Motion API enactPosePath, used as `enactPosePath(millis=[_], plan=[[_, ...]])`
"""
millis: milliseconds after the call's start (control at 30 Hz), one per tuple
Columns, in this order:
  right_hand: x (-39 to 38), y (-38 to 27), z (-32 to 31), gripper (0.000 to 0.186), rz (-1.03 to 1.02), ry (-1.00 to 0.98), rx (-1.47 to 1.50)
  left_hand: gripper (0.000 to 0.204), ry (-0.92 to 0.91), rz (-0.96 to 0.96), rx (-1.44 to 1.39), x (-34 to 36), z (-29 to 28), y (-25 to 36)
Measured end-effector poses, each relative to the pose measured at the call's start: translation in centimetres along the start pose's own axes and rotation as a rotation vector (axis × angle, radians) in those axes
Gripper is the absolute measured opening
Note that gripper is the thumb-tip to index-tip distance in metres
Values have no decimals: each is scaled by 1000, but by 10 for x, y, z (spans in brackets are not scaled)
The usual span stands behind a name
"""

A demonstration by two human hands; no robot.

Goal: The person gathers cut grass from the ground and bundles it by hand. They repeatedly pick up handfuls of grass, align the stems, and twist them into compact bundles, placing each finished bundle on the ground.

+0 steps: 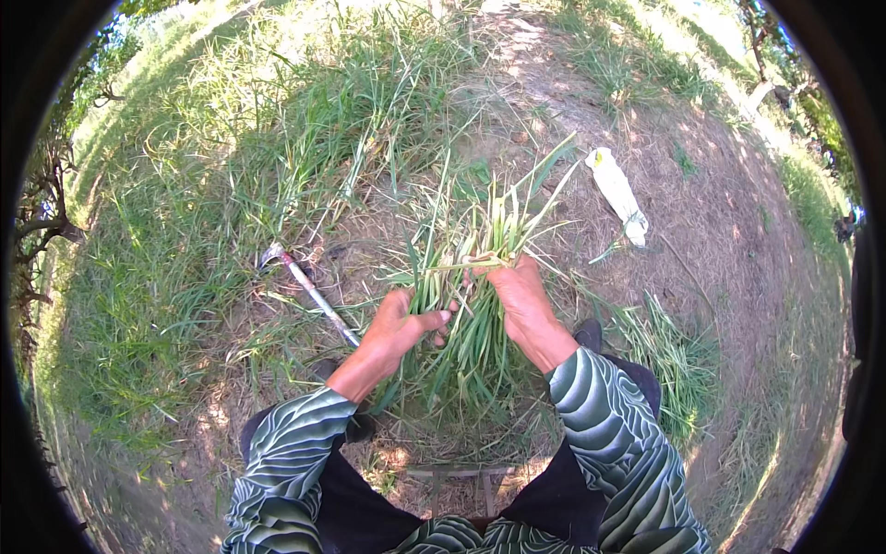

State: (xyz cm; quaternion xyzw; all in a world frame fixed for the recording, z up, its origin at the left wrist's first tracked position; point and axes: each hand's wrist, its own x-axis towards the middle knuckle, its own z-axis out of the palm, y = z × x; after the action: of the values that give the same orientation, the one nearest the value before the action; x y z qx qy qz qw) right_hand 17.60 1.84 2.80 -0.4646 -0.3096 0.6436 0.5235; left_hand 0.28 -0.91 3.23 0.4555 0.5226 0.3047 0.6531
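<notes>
Between my knees a loose bundle of cut grass (475, 346) hangs from my two hands, its pale stem ends pointing up and away and its green blades drooping toward me. My right hand (519, 297) is closed around the upper part of the bundle, fingers mostly hidden behind the stems. On the bundle's left side my left hand (403, 326) curls its thumb and fingers around some of the blades. To the left of my left hand lies a sickle (309, 291), its curved blade at the far end and its long handle toward my foot.
A white plastic bag (616, 196) lies on the dry ground at the far right. Another heap of cut grass (669, 360) rests beside my right leg. Tall standing grass (323, 120) covers the far left. Tree branches (55, 226) show at the left edge.
</notes>
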Motion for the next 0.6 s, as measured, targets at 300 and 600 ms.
enactPosePath(millis=[300, 600], plan=[[-3, -5, 2, 25, -13, 14, -93, 47, 155, -56, -198, 1, -2, 4], [-10, -10, 8, 23, 40, -158, -150, 30, 157, -38, -239, -4, -5, 22]])
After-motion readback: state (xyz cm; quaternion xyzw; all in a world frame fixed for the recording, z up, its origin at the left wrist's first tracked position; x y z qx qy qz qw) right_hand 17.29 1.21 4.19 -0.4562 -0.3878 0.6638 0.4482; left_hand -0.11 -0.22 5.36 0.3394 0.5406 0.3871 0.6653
